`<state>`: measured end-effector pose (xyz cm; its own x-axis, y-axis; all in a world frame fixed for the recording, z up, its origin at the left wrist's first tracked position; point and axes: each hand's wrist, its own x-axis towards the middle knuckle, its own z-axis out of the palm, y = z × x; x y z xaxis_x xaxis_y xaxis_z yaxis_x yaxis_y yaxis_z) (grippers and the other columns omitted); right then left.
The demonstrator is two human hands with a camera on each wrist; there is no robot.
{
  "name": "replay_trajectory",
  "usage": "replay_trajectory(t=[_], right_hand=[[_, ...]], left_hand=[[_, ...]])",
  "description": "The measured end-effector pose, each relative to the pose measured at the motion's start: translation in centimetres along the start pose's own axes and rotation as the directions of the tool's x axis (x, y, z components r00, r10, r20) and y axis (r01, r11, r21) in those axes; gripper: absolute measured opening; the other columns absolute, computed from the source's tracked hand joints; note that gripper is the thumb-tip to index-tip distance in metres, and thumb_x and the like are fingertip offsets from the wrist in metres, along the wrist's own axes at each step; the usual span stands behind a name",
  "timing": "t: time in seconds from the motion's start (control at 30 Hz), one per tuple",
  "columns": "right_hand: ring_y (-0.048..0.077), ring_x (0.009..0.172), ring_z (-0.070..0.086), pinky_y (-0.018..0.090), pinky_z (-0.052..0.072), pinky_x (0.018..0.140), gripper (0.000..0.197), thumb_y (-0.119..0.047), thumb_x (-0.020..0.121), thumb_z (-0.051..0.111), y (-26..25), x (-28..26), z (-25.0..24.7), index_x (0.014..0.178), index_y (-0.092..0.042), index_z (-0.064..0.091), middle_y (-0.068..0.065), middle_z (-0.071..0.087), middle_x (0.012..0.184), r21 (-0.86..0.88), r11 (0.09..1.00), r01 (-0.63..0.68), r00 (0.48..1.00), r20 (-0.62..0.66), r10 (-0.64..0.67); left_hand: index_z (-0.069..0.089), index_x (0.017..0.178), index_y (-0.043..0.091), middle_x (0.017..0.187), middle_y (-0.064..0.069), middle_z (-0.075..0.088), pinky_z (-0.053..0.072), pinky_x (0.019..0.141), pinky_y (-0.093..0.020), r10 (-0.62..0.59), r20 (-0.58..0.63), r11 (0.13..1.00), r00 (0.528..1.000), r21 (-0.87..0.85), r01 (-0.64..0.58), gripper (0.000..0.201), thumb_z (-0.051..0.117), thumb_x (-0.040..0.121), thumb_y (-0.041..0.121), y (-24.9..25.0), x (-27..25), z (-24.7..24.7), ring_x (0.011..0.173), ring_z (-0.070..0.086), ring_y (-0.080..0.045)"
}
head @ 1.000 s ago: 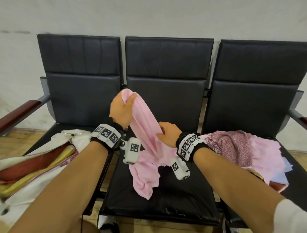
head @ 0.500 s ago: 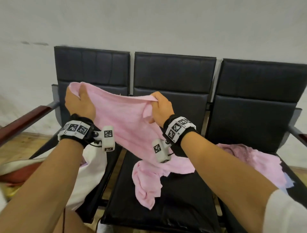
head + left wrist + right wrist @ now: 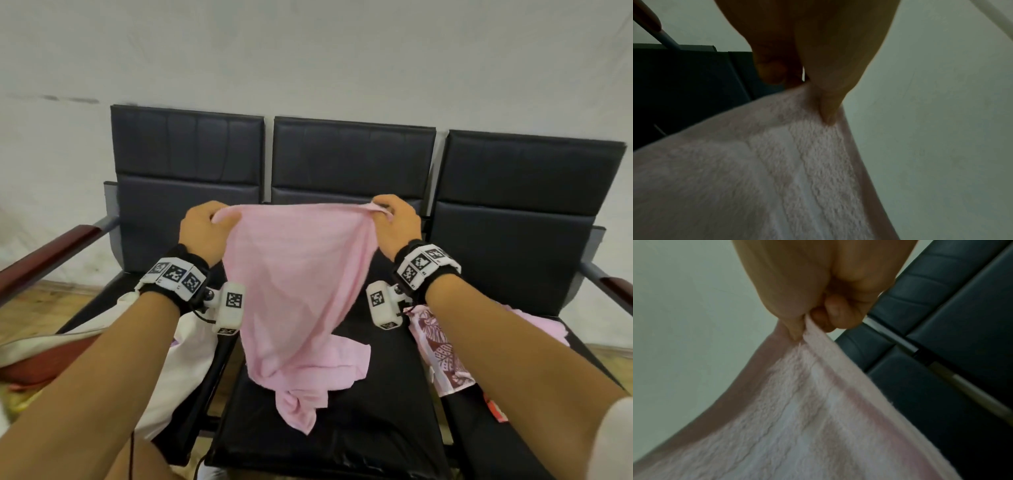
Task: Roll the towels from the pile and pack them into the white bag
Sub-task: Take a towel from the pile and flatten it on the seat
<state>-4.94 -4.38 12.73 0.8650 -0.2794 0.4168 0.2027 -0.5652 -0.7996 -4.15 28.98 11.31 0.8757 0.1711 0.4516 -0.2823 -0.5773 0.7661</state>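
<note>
Pink towel (image 3: 294, 274) hangs stretched between left hand (image 3: 200, 229) and right hand (image 3: 397, 224), each pinching a top corner.

Left hand (image 3: 202, 230) and right hand (image 3: 397, 226) pinch the pink towel's (image 3: 294, 281) top corners.

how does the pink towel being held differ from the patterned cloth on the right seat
The pink towel is plain, while the patterned cloth has a maroon print. The left hand and right hand hold the pink towel spread by its top corners; the patterned cloth lies crumpled, untouched. Both touch a seat.
</note>
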Motion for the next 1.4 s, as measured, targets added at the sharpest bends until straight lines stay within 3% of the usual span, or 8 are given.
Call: replay_trajectory(t=[0.33,0.47,0.67,0.9,1.0,1.1,1.23,1.4], right_hand=[[0.019,0.048,0.066,0.023,0.049,0.045,0.009,-0.019,0.091,0.060,7.7,-0.7,-2.6,0.085,-0.017,0.066,0.008,0.069,0.069,-0.115,0.970,-0.216,0.960,0.154,0.232],[0.033,0.069,0.073,0.048,0.060,0.069,0.009,-0.028,0.066,0.066,11.8,0.5,-1.3,0.075,-0.026,0.066,0.009,0.068,0.070,-0.063,0.922,-0.382,0.898,0.212,0.386],[0.011,0.077,0.058,0.019,0.042,0.064,0.012,-0.021,0.098,0.049,7.9,3.4,-1.1,0.089,-0.022,0.058,-0.007,0.060,0.083,-0.051,0.986,-0.156,0.988,-0.001,0.156],[0.006,0.120,0.049,0.012,0.036,0.103,0.029,-0.018,0.102,0.048,1.4,5.7,-2.9,0.129,-0.009,0.056,-0.004,0.055,0.129,0.053,0.958,0.283,0.930,-0.260,-0.260],[0.017,0.120,0.053,0.019,0.036,0.102,0.032,-0.016,0.101,0.050,4.9,4.0,-2.4,0.131,-0.007,0.056,0.008,0.059,0.132,-0.031,0.974,0.224,0.966,-0.123,-0.226],[0.031,0.103,0.060,0.035,0.046,0.093,0.021,-0.017,0.100,0.050,10.5,0.6,-2.1,0.115,-0.006,0.061,0.014,0.065,0.112,-0.222,0.969,0.110,0.989,0.124,-0.084],[0.022,0.086,0.056,0.028,0.042,0.083,0.015,-0.015,0.099,0.050,16.4,-6.3,-1.6,0.103,-0.007,0.061,0.006,0.061,0.095,-0.440,0.896,0.061,0.904,0.404,0.137],[0.029,0.086,0.060,0.039,0.050,0.083,0.010,-0.016,0.092,0.054,22.8,-14.2,-0.8,0.090,-0.012,0.063,0.007,0.064,0.089,-0.539,0.842,0.031,0.808,0.509,0.296]], left_hand=[[0.070,0.076,0.024,0.083,-0.005,0.071,0.051,0.068,-0.032,-0.234,0.401,0.914,0.886,0.401,0.060,0.018,0.065,0.092,0.029,-1.8,-0.3,6.3,0.080,0.066,-0.028],[0.075,0.098,0.011,0.094,-0.003,0.072,0.056,0.075,-0.031,-0.328,0.458,0.845,0.826,0.533,0.040,0.017,0.077,0.084,0.020,-3.0,-0.5,8.8,0.084,0.068,-0.022],[0.076,0.097,0.014,0.093,-0.007,0.073,0.050,0.078,-0.031,-0.115,0.044,0.993,0.992,0.015,0.114,0.016,0.063,0.091,0.019,0.7,2.8,10.1,0.092,0.068,-0.029],[0.074,0.105,0.012,0.099,0.002,0.069,0.047,0.080,-0.010,0.035,-0.396,0.910,0.917,-0.366,-0.193,0.018,0.062,0.093,0.017,7.3,4.9,7.9,0.084,0.062,0.010],[0.073,0.108,0.016,0.101,0.001,0.069,0.051,0.083,-0.018,0.091,-0.270,0.960,0.959,-0.234,-0.157,0.019,0.062,0.094,0.021,4.9,3.1,8.8,0.087,0.064,0.000],[0.074,0.108,0.014,0.107,-0.006,0.073,0.053,0.090,-0.037,0.006,0.051,0.998,0.999,0.057,-0.009,0.020,0.063,0.094,0.024,-0.5,-0.2,10.8,0.098,0.067,-0.024],[0.078,0.102,0.016,0.102,-0.005,0.075,0.051,0.085,-0.032,-0.176,0.435,0.943,0.883,0.331,0.024,0.018,0.064,0.095,0.024,-7.5,-7.2,12.8,0.096,0.068,-0.025],[0.076,0.079,0.019,0.078,-0.002,0.071,0.044,0.066,-0.028,-0.339,0.599,0.890,0.725,0.454,0.042,0.019,0.067,0.092,0.029,-13.8,-14.8,13.4,0.079,0.065,-0.023]])
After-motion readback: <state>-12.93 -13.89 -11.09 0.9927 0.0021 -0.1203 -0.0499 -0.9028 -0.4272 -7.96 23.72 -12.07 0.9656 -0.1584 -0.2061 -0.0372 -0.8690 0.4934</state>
